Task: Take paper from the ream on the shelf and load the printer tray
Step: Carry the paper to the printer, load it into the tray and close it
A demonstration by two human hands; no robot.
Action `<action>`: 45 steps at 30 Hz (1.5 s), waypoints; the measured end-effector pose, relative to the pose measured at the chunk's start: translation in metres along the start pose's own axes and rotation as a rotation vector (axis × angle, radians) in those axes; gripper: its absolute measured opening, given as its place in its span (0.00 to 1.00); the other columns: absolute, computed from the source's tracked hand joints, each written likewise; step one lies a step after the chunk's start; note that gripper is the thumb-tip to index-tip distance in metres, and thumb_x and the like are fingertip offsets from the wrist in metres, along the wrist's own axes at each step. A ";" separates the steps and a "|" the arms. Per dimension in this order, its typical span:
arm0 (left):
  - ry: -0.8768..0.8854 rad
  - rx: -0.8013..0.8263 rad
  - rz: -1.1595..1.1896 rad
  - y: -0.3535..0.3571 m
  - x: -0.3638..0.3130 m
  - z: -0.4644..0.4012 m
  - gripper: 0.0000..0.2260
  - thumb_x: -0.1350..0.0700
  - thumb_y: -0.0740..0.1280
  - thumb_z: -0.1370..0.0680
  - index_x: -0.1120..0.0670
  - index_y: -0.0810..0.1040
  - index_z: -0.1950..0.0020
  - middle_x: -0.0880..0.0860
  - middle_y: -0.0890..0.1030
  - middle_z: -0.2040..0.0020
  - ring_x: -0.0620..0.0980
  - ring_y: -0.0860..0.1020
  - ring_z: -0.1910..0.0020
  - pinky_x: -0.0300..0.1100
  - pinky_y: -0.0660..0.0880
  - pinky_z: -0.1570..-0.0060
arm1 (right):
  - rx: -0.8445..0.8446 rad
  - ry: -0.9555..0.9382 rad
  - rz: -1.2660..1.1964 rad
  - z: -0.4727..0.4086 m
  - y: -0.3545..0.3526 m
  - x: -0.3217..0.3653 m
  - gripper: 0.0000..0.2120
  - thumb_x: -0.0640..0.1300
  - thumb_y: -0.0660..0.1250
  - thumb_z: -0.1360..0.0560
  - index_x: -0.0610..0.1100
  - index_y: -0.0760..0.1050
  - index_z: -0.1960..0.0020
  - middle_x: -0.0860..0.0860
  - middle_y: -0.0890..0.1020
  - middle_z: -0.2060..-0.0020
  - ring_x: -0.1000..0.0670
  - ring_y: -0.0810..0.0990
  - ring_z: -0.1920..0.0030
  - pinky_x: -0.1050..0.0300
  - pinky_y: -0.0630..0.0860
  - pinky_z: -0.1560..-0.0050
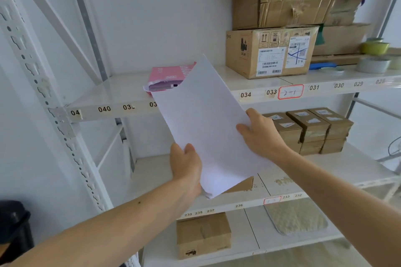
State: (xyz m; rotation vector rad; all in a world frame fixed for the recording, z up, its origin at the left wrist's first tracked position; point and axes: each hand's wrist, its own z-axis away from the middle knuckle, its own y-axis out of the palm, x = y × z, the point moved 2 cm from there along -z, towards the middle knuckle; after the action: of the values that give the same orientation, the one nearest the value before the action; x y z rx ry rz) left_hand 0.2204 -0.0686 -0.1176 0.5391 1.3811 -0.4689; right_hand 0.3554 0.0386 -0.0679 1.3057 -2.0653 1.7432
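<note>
A pink-wrapped paper ream (pixel 168 77) lies on the upper white shelf (pixel 121 90), its torn end facing me. In front of it I hold a thin stack of white sheets (pixel 204 119), tilted, clear of the shelf. My left hand (pixel 186 166) grips the stack's lower left edge, thumb on top. The right edge is pinched by my right hand (pixel 259 131). The sheets cover part of the ream. No printer or tray is in view.
Cardboard boxes (pixel 271 52) are piled on the upper shelf at right, with tape rolls (pixel 374 47) beyond. Small taped boxes (pixel 312 129) sit on the middle shelf; another box (pixel 202 235) stands below. A perforated upright (pixel 39 84) runs along the left. A dark object (pixel 13 225) is at lower left.
</note>
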 end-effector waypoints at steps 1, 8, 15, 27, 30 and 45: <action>0.016 0.007 -0.002 0.005 0.002 0.002 0.05 0.59 0.54 0.18 0.55 0.69 0.47 0.54 0.77 0.53 0.55 0.77 0.55 0.51 0.76 0.50 | -0.029 -0.013 0.008 0.003 -0.003 -0.004 0.05 0.42 0.60 0.21 0.41 0.66 0.49 0.44 0.77 0.58 0.39 0.79 0.59 0.42 0.79 0.58; 0.159 0.102 -0.047 0.051 0.002 0.003 0.06 0.59 0.54 0.18 0.55 0.70 0.47 0.51 0.76 0.55 0.52 0.75 0.58 0.45 0.72 0.56 | -0.237 0.018 -0.076 0.017 -0.032 -0.040 0.06 0.41 0.60 0.21 0.40 0.65 0.54 0.50 0.75 0.67 0.41 0.76 0.67 0.48 0.74 0.69; 0.365 0.261 -0.105 0.111 0.009 0.004 0.06 0.57 0.55 0.17 0.53 0.68 0.53 0.52 0.69 0.59 0.45 0.68 0.63 0.34 0.69 0.58 | -0.472 0.131 -0.097 0.033 -0.063 -0.086 0.07 0.42 0.61 0.21 0.38 0.67 0.52 0.52 0.73 0.68 0.43 0.73 0.65 0.47 0.72 0.63; 0.449 0.580 -0.116 0.259 0.030 0.062 0.03 0.60 0.56 0.17 0.55 0.67 0.50 0.45 0.73 0.61 0.33 0.72 0.67 0.27 0.69 0.64 | -0.707 0.349 -0.030 0.074 -0.148 -0.202 0.07 0.42 0.61 0.22 0.38 0.67 0.52 0.46 0.75 0.65 0.47 0.72 0.66 0.52 0.70 0.67; 0.428 0.677 -0.100 0.301 0.039 0.083 0.05 0.59 0.55 0.17 0.50 0.68 0.50 0.45 0.74 0.59 0.39 0.73 0.63 0.36 0.71 0.60 | -0.753 0.377 -0.001 0.086 -0.178 -0.234 0.06 0.41 0.62 0.22 0.40 0.67 0.54 0.48 0.75 0.64 0.47 0.73 0.65 0.55 0.70 0.69; 0.346 1.074 -0.162 0.471 0.083 0.173 0.05 0.57 0.56 0.19 0.51 0.69 0.53 0.51 0.72 0.60 0.49 0.69 0.64 0.46 0.70 0.59 | -0.917 0.643 0.032 0.144 -0.273 -0.375 0.04 0.41 0.61 0.23 0.40 0.70 0.51 0.55 0.74 0.64 0.57 0.73 0.64 0.66 0.64 0.70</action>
State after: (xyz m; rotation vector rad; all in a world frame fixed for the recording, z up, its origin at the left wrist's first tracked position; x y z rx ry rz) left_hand 0.6520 0.1994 -0.1422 1.4294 1.4256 -1.3148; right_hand 0.8290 0.1215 -0.1384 0.3714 -2.0260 0.8053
